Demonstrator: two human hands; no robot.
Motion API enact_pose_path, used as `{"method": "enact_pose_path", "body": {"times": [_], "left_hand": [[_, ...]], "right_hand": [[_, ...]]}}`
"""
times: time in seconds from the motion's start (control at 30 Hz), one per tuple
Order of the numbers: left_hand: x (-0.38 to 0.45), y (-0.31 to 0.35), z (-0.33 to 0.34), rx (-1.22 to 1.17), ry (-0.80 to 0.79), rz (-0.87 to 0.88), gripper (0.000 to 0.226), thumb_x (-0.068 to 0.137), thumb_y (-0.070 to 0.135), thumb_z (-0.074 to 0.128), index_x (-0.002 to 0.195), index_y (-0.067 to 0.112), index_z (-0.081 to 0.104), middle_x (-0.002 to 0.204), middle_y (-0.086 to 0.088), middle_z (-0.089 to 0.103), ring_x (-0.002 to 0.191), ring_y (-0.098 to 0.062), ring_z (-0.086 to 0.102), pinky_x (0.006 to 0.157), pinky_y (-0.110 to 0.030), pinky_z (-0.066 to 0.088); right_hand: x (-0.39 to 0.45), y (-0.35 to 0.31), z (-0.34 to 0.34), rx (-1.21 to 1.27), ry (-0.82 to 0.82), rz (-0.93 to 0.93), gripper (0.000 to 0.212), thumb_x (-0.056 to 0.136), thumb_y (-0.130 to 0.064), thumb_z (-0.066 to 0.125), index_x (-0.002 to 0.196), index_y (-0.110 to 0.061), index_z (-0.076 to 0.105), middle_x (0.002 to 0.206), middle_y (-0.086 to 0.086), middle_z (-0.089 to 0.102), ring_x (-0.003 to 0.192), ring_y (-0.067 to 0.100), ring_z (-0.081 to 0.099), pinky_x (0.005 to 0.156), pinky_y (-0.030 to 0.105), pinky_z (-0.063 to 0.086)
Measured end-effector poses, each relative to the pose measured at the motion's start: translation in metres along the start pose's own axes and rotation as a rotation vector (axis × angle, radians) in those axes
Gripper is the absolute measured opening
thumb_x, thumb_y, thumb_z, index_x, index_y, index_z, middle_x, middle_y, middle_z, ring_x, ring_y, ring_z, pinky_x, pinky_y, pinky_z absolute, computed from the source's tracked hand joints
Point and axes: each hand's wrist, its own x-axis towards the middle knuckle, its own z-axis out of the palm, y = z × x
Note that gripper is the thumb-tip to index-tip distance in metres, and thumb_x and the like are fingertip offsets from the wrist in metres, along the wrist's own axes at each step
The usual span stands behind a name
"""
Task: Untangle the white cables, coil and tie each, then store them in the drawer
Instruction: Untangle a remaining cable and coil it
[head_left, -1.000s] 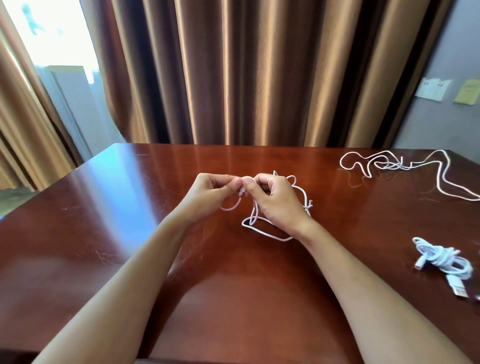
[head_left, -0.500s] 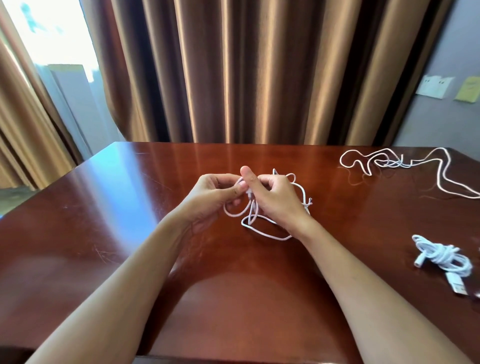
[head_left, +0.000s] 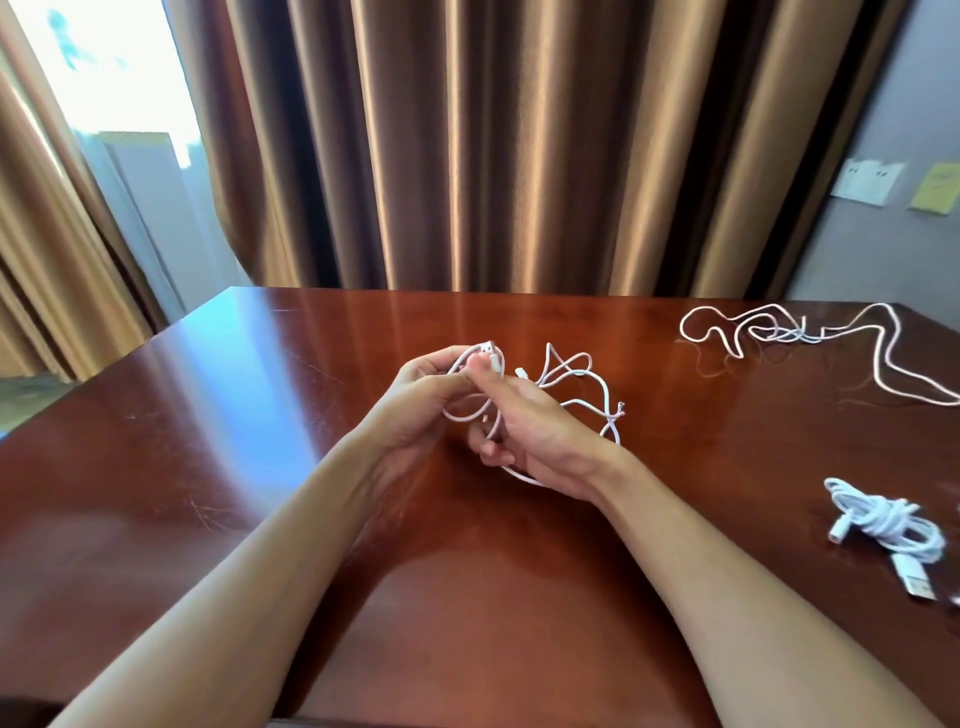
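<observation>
I see both hands meet over the middle of the glossy reddish-brown wooden table (head_left: 208, 467). My left hand (head_left: 415, 410) curls its fingers around loops of the thin white cable with a flat plug end (head_left: 587, 384), thumb pressed down on the strands near that plug, which pokes up just above the fingertips. My right hand (head_left: 540, 431) is turned palm-up, its thumb pinching the same cable against the left hand's fingers, while its lower fingers curl loosely inward with a strand running across them. The rest of that cable spills to the right of the hands in loose loops, with a small knot-like twist at its far right, and one loop lies on the table under the right wrist.

Well apart, near the far right edge, a long white cable lying in loose wavy bends (head_left: 779, 332) sprawls on the wood. Nearer on the right sits a white cable already coiled and tied into a bundle (head_left: 883, 525), a plug sticking out from its near end.

Brown satin curtains (head_left: 467, 145) hang behind the table.
</observation>
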Motion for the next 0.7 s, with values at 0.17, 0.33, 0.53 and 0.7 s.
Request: {"method": "enact_pose_path", "body": {"times": [0.17,0.33,0.53,0.7], "left_hand": [[0.002,-0.001,-0.001,-0.092,-0.062,-0.068,0.014,0.097,0.019,0.054,0.089,0.013,0.064,0.064,-0.004,0.052,0.031,-0.006,0.038,0.035,-0.017,0.034],[0.005,0.003,-0.006,-0.086,-0.059,-0.110,0.019,0.102,0.019,0.048,0.089,0.008,0.057,0.067,-0.011,0.055,0.039,-0.019,0.047,0.044,-0.029,0.048],[0.010,-0.002,-0.007,-0.163,0.120,-0.053,0.009,0.100,0.001,0.051,0.096,0.001,0.059,0.081,-0.013,0.067,0.067,-0.014,0.066,0.063,-0.022,0.056],[0.008,-0.003,-0.009,0.294,0.093,0.060,0.022,0.099,0.000,0.054,0.115,0.008,0.067,0.085,-0.007,0.068,0.066,-0.012,0.055,0.056,-0.018,0.045]], "right_hand": [[-0.002,0.003,-0.001,0.015,-0.091,-0.008,0.022,0.105,-0.024,0.050,0.091,-0.008,0.058,0.075,0.002,0.062,0.046,0.004,0.033,0.051,0.022,0.023],[-0.004,-0.006,-0.006,-0.099,-0.041,0.056,0.022,0.106,-0.010,0.044,0.087,-0.012,0.057,0.073,0.002,0.058,0.051,0.007,0.041,0.043,0.016,0.027],[-0.006,-0.013,-0.016,-0.253,0.094,0.063,0.029,0.104,-0.004,0.036,0.089,-0.015,0.058,0.063,-0.003,0.046,0.043,0.001,0.034,0.040,0.012,0.028],[-0.005,-0.011,-0.024,-0.508,0.216,0.102,0.035,0.105,-0.016,0.036,0.081,-0.012,0.060,0.047,-0.011,0.041,0.036,0.001,0.033,0.036,0.017,0.024]]}}
